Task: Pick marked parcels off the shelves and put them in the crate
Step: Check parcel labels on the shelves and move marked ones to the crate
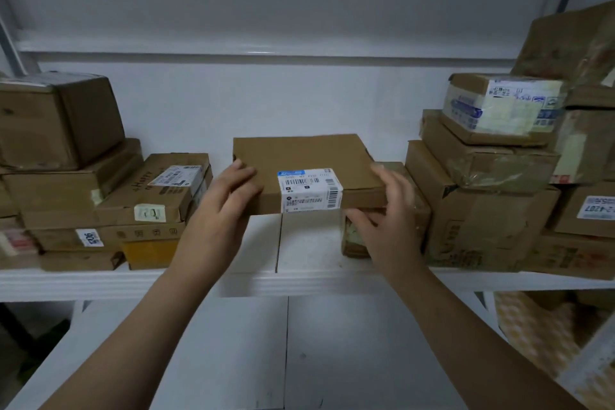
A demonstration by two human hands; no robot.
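With my left hand (229, 191) grasping the near left corner of the labelled parcel (299, 156) at the middle of the shelf (100, 280), and my right hand (387, 210) spread at its right edge, fingers too blurred to tell their hold, I'd seat both sides before lifting level.

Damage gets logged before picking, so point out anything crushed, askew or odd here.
The right-hand stack looks rough: the taped box in its middle is dented and crumpled, and the labelled box on top sits skewed to those beneath. The big carton at far right leans. Held flat parcel looks sound.
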